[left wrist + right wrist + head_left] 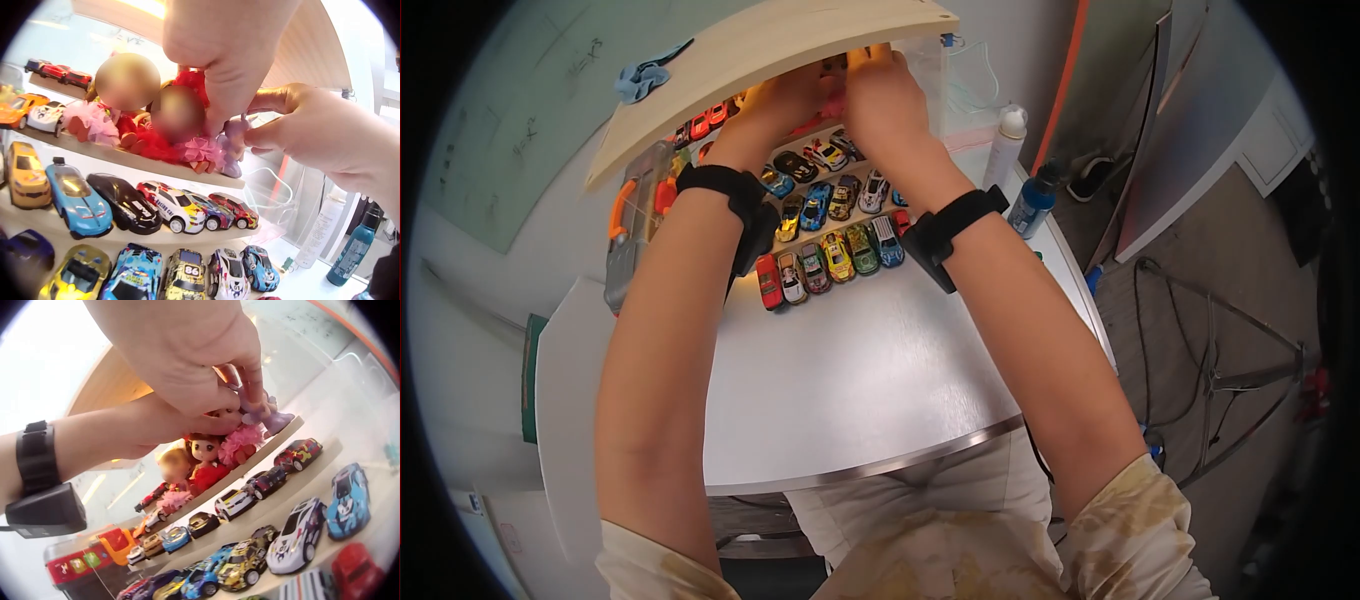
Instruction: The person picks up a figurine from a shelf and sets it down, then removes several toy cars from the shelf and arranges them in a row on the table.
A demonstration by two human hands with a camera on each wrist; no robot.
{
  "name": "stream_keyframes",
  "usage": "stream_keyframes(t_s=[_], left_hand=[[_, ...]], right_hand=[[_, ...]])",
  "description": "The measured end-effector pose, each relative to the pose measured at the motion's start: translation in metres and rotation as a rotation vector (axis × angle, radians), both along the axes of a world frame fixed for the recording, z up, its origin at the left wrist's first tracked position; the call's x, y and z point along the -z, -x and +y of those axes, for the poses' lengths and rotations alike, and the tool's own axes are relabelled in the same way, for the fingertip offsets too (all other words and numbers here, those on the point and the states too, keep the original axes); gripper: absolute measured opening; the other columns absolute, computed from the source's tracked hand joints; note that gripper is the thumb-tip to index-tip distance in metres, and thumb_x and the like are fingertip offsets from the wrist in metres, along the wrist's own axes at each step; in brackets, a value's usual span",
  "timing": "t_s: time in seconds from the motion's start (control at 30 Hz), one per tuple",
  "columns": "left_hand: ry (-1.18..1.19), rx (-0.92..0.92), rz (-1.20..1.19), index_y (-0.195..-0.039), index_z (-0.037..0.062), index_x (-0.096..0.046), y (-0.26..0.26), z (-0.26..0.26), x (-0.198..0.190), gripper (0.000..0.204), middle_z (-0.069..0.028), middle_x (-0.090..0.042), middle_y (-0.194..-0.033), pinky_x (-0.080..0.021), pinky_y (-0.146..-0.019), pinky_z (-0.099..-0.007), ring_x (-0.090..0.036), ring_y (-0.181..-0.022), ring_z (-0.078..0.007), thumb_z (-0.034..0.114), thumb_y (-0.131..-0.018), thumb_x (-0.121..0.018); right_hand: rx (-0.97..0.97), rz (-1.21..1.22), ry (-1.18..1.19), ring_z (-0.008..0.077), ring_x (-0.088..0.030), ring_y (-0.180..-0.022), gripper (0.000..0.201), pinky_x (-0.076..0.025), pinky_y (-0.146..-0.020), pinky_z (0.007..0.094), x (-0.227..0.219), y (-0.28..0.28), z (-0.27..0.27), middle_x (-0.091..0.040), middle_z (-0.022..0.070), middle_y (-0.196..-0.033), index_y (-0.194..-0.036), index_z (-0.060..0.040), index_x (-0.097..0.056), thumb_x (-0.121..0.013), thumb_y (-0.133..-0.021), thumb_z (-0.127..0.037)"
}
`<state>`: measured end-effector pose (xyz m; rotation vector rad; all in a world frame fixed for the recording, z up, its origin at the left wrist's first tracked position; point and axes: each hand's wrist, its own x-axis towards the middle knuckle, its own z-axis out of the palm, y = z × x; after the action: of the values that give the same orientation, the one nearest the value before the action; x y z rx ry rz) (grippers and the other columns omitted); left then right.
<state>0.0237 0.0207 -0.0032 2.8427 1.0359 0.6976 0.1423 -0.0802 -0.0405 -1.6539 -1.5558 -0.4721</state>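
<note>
My right hand pinches a small purple toy figure at the right end of the top shelf, under the curved wooden top. The left hand reaches in beside it, over a doll in a pink ruffled dress; its fingertips are mostly hidden, and I cannot tell whether they grip the doll. Left of that doll sit a dark-haired doll in red and another doll with a pink skirt. Both hands overlap around the purple figure in the wrist views.
Toy cars stand in rows on the stepped shelves below. An orange-handled case is at the left. A white spray can and a blue bottle stand at the right. The wooden top overhangs the hands.
</note>
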Motion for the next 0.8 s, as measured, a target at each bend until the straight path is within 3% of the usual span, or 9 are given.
stream_keyframes(t_s=[0.03,0.13,0.17,0.27,0.37,0.47,0.6,0.67,0.8], left_hand=[[-0.053,-0.013,-0.014,-0.136,0.0026,-0.058,0.002,-0.004,0.001,0.054,-0.0194,-0.070,-0.123,-0.052,-0.096,-0.0425,-0.069,-0.111,-0.0333,0.031,-0.092,-0.071],[-0.129,0.036,-0.102,-0.135,0.0020,-0.059,0.005,-0.003,0.004,0.057,-0.0209,-0.069,-0.124,-0.052,-0.096,-0.0447,-0.068,-0.111,-0.0370,0.034,-0.090,-0.073],[-0.143,0.066,-0.141,-0.135,0.0019,-0.059,0.005,-0.004,0.003,0.058,-0.0213,-0.069,-0.124,-0.052,-0.096,-0.0455,-0.067,-0.111,-0.0381,0.035,-0.090,-0.073],[-0.028,0.034,-0.145,-0.131,0.0012,-0.061,-0.001,-0.006,0.000,0.054,-0.0209,-0.071,-0.118,-0.053,-0.095,-0.0452,-0.068,-0.109,-0.0383,0.034,-0.091,-0.072],[-0.121,0.029,-0.100,-0.126,0.0016,-0.065,-0.016,0.012,0.013,0.047,-0.0197,-0.073,-0.111,-0.054,-0.091,-0.0451,-0.070,-0.104,-0.0373,0.033,-0.092,-0.070],[-0.147,0.056,-0.043,-0.122,0.0022,-0.067,-0.022,0.009,0.012,0.042,-0.0201,-0.074,-0.107,-0.055,-0.090,-0.0450,-0.071,-0.101,-0.0361,0.032,-0.092,-0.068],[0.031,0.020,0.001,-0.123,0.0002,-0.068,-0.021,0.001,0.001,0.043,-0.0220,-0.073,-0.111,-0.055,-0.091,-0.0450,-0.071,-0.101,-0.0361,0.032,-0.095,-0.067],[-0.017,0.098,-0.006,-0.124,-0.0013,-0.067,-0.011,0.013,0.010,0.046,-0.0224,-0.073,-0.111,-0.055,-0.091,-0.0448,-0.071,-0.100,-0.0364,0.035,-0.096,-0.067],[-0.321,-0.087,0.011,-0.126,-0.0020,-0.066,0.027,-0.033,-0.004,0.054,-0.0213,-0.072,-0.112,-0.055,-0.090,-0.0431,-0.071,-0.098,-0.0360,0.041,-0.094,-0.073]], right_hand=[[-0.003,-0.009,-0.040,0.0388,-0.061,-0.115,0.038,-0.062,-0.084,0.0464,0.000,-0.002,0.004,-0.053,0.0228,-0.131,-0.110,0.0088,-0.070,-0.077,-0.075,-0.006],[-0.022,-0.054,-0.007,0.0388,-0.061,-0.115,0.031,-0.061,-0.086,0.0467,0.001,-0.010,0.006,-0.054,0.0233,-0.130,-0.106,0.0062,-0.073,-0.076,-0.077,-0.005],[-0.013,0.017,0.023,0.0384,-0.060,-0.118,0.039,-0.060,-0.089,0.0465,-0.001,-0.012,0.010,-0.055,0.0221,-0.129,-0.116,0.0027,-0.069,-0.076,-0.077,-0.004],[-0.021,-0.013,0.022,0.0385,-0.061,-0.118,0.049,-0.060,-0.090,0.0464,0.001,-0.018,0.010,-0.057,0.0225,-0.127,-0.125,0.0038,-0.061,-0.074,-0.078,-0.002],[-0.027,-0.029,0.004,0.0395,-0.062,-0.116,0.057,-0.059,-0.091,0.0467,0.002,-0.017,0.006,-0.058,0.0238,-0.125,-0.131,0.0055,-0.053,-0.072,-0.078,0.001],[-0.084,0.101,-0.138,0.0464,-0.064,-0.106,0.043,-0.057,-0.087,0.0508,0.005,-0.017,0.006,-0.061,0.0275,-0.121,-0.121,0.0019,-0.060,-0.066,-0.079,0.002],[-0.104,0.129,-0.064,0.0459,-0.064,-0.105,0.046,-0.056,-0.088,0.0518,0.001,-0.015,0.000,-0.060,0.0271,-0.123,-0.125,0.0042,-0.057,-0.066,-0.080,0.002],[-0.128,0.149,-0.007,0.0458,-0.064,-0.106,0.055,-0.057,-0.090,0.0510,-0.002,-0.014,-0.006,-0.057,0.0282,-0.127,-0.132,0.0096,-0.051,-0.068,-0.080,0.003],[-0.247,0.338,-0.096,0.0459,-0.064,-0.105,0.049,-0.055,-0.088,0.0510,-0.004,0.007,-0.047,-0.057,0.0280,-0.128,-0.133,0.0078,-0.051,-0.063,-0.086,0.003]])
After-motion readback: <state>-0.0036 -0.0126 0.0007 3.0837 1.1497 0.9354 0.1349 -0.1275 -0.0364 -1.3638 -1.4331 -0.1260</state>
